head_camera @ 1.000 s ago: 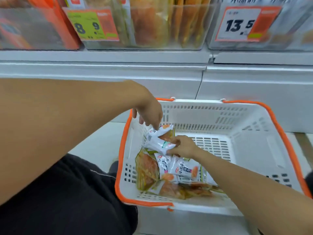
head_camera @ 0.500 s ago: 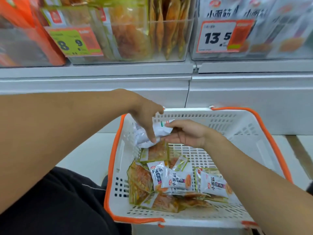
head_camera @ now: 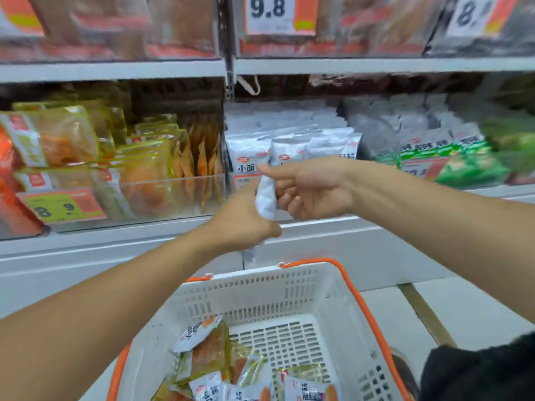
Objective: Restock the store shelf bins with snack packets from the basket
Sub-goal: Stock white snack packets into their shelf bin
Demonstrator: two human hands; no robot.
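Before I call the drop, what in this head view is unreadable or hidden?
- Crumpled white snack packet: print not visible; left hand and right hand cover its ends.
- Count in the grip: unclear.
- Clear shelf bin of white packets: its price tag sits behind both hands.
- White orange-rimmed basket: near end cut off by the bottom edge.
- Top-right price tag: cropped, blurred.

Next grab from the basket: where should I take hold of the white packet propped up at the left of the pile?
Pinch the white snack packet by its raised upper edge, coming from above. It leans tilted on the yellow-edged packet, so that edge stands free of the white plastic basket.
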